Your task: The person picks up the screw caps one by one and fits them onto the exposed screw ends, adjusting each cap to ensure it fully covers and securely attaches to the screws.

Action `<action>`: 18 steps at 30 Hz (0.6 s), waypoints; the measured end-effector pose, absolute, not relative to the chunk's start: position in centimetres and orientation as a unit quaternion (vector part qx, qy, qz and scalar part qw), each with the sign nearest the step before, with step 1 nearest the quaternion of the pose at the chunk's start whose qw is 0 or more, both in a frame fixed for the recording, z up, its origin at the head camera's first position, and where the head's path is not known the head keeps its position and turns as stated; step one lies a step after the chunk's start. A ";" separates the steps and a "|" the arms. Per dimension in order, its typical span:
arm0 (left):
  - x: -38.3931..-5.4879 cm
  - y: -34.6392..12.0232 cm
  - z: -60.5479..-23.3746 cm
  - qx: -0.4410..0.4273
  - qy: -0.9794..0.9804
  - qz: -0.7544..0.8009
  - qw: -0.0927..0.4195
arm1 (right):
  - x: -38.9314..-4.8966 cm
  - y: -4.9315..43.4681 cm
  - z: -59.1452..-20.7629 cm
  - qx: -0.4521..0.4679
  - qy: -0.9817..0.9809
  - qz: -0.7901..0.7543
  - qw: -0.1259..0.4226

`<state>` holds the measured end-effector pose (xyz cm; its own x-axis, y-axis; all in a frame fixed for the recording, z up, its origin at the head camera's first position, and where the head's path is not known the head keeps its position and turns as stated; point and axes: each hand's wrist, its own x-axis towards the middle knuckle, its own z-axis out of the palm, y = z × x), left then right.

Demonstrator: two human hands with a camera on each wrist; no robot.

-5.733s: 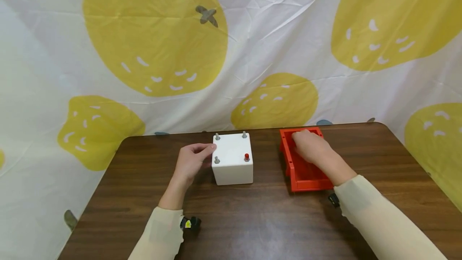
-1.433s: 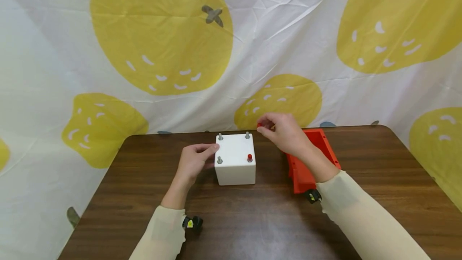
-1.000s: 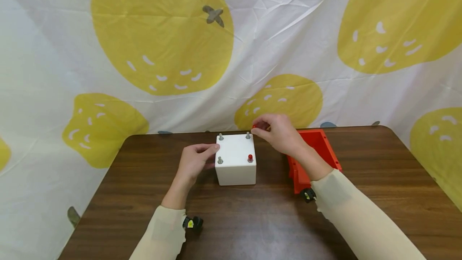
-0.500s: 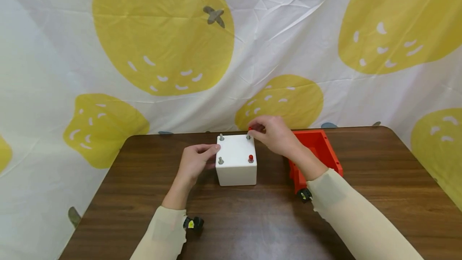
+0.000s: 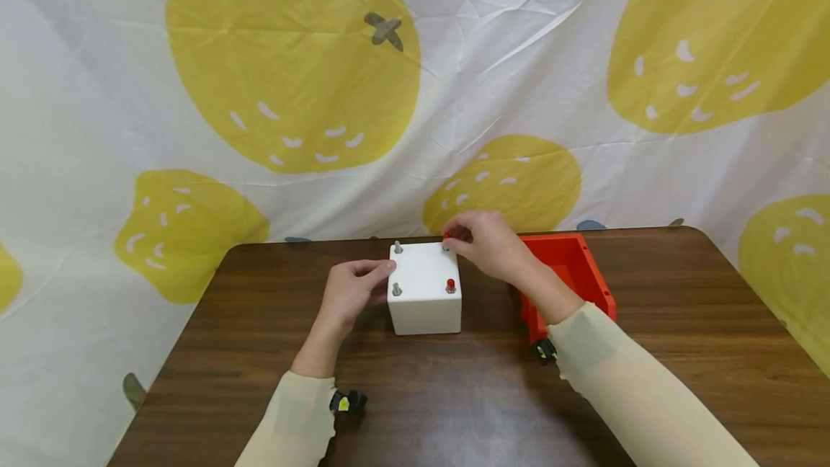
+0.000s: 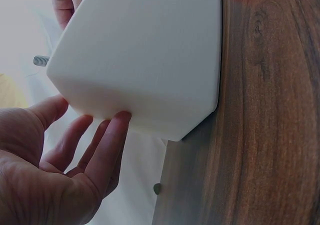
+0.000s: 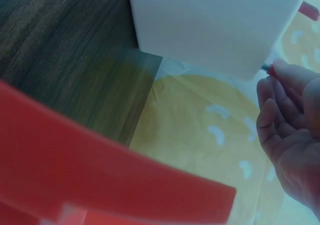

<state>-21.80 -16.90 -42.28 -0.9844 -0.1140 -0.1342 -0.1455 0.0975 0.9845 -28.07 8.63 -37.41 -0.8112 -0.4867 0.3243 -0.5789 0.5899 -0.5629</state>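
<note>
A white box (image 5: 424, 274) stands on the table with upright threaded studs at its top corners. One red cap (image 5: 450, 284) sits on the near-right stud. My left hand (image 5: 352, 292) rests against the box's left side, thumb at the top edge. In the left wrist view, its fairly straight fingers (image 6: 107, 145) press the side face. My right hand (image 5: 486, 240) pinches another red cap (image 7: 271, 70) between thumb and fingers, at the far-right stud. The far-left stud (image 5: 398, 246) and near-left stud (image 5: 397, 288) are bare metal.
An open red bin (image 5: 596, 279) stands right of the box, partly hidden under my right forearm. The brown wooden table (image 5: 441, 395) ends at the back against a white cloth (image 5: 506, 78) printed with yellow fruit.
My right hand has come out of the red bin with a red cap, moved left, and lowered the cap onto the far-right stud. My left hand stays at the box.
</note>
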 end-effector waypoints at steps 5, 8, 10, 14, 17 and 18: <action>-21.8 -16.9 -42.4 -0.088 0.740 0.667 0.010 | -28.1 8.5 -37.6 0.291 -0.896 0.331 0.049; -21.9 -16.9 -42.5 -0.087 0.741 0.666 0.008 | -28.2 8.5 -37.7 0.286 -0.899 0.329 0.042; -21.9 -16.9 -42.5 -0.086 0.742 0.665 0.008 | -28.1 8.5 -37.8 0.283 -0.900 0.328 0.041; -21.8 -16.9 -42.4 -0.086 0.745 0.661 0.007 | -28.3 8.5 -38.0 0.282 -0.901 0.328 0.047; -21.7 -16.9 -42.4 -0.085 0.748 0.658 0.006 | -28.3 8.4 -38.1 0.282 -0.900 0.329 0.051; -21.7 -16.9 -42.4 -0.084 0.749 0.658 0.006 | -28.3 8.4 -38.1 0.282 -0.900 0.329 0.051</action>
